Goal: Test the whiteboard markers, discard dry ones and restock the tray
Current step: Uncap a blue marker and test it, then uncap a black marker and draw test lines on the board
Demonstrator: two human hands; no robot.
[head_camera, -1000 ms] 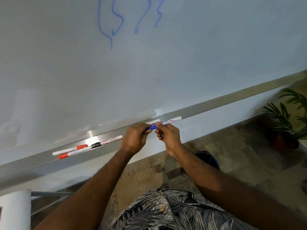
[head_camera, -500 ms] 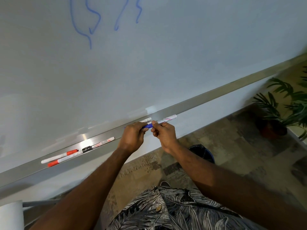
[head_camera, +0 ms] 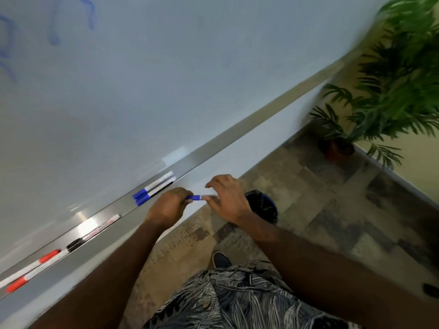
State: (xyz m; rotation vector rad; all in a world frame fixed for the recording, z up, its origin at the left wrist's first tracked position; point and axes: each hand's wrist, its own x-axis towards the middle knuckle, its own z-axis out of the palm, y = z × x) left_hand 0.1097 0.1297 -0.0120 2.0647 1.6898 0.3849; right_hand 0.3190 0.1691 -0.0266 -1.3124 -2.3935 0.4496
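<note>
Left hand (head_camera: 169,206) curled round blue marker (head_camera: 196,198), right hand (head_camera: 229,200) pinching its blurred barrel, just below tray (head_camera: 213,144); on tray: two blue-capped markers (head_camera: 154,184), one black-capped marker (head_camera: 95,231), two red-capped markers (head_camera: 48,255).

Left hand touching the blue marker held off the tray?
Touching. Head view: the left hand curls its fingers round the cap end of the blue marker; the cap pokes out of the fist.

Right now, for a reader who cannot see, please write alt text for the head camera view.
The left hand and right hand hold one blue marker between them in front of the whiteboard tray. On the tray lie two blue markers, a black marker and two red markers; a bin stands on the floor below.
</note>
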